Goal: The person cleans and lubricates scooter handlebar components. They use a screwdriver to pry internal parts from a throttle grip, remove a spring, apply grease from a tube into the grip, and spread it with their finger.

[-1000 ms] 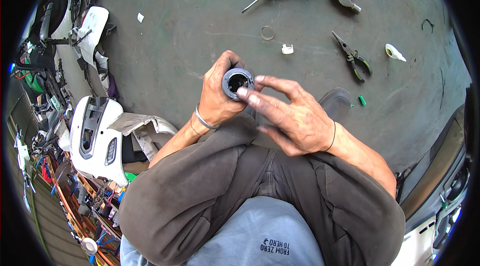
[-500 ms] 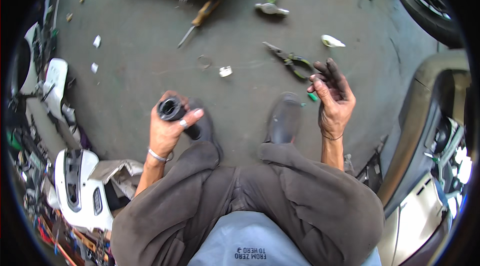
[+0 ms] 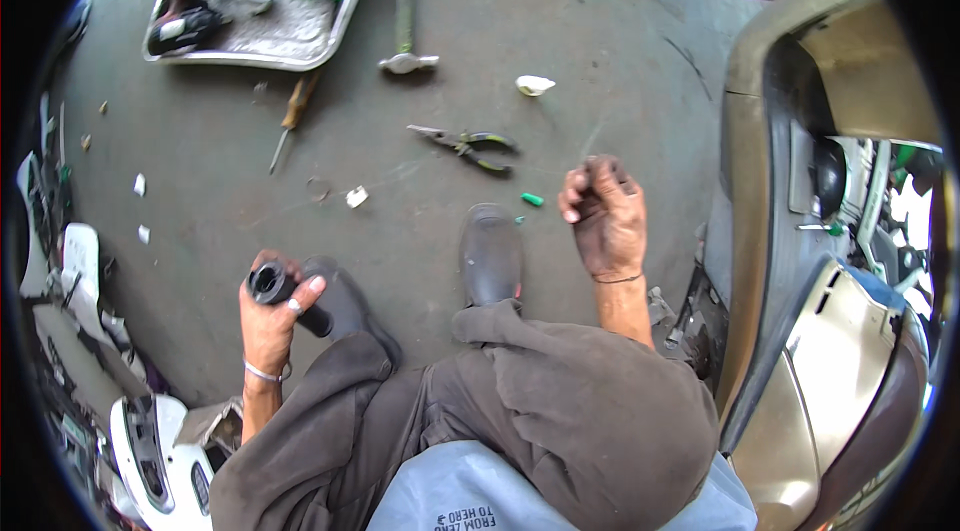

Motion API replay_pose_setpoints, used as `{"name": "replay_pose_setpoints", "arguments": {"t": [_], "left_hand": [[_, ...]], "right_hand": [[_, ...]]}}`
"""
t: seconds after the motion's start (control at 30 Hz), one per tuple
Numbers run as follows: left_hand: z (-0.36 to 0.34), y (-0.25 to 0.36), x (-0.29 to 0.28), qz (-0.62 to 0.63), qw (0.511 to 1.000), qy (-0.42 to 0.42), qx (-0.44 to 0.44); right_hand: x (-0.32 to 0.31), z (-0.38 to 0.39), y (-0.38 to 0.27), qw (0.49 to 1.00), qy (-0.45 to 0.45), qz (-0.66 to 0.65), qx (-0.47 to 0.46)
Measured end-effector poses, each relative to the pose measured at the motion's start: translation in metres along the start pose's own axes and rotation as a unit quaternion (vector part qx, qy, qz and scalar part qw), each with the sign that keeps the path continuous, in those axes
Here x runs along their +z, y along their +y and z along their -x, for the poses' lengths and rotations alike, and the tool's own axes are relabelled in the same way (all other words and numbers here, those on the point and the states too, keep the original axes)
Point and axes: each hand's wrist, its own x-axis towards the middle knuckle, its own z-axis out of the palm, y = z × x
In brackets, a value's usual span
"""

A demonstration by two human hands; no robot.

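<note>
Black tube (image 3: 286, 289) gripped in left hand (image 3: 263, 326) near eight o'clock of view, thumb and fingers wrapped round it, open end turned toward camera. Right hand (image 3: 610, 236) held at three o'clock, fingers curled narrow toward thumb; whether anything is pinched cannot be told. Pliers (image 3: 464, 144) laid at twelve, hammer (image 3: 405, 41) at eleven, screwdriver (image 3: 296, 111) at ten.

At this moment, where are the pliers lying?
In the head view, the pliers lie on the floor in the upper middle, between the hammer and the small green piece, left of the person's right hand.
</note>
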Motion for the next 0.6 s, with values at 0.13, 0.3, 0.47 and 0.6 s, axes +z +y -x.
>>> {"name": "replay_pose_setpoints", "arguments": {"t": [0.13, 0.3, 0.47, 0.6], "left_hand": [[-0.001, 0.015, -0.003, 0.157, 0.983, -0.062, -0.071], [0.007, 0.030, -0.008, 0.040, 0.992, -0.109, 0.044], [0.015, 0.025, -0.004, -0.069, 0.980, -0.095, 0.160], [0.015, 0.021, -0.005, -0.156, 0.948, -0.109, 0.256]], "right_hand": [[0.026, -0.008, -0.014, 0.990, -0.030, 0.126, -0.047], [0.092, -0.010, -0.013, 0.956, -0.137, 0.230, -0.122], [0.133, 0.000, -0.001, 0.907, -0.241, 0.334, -0.086], [0.143, 0.008, 0.021, 0.864, -0.314, 0.388, -0.074]]}}
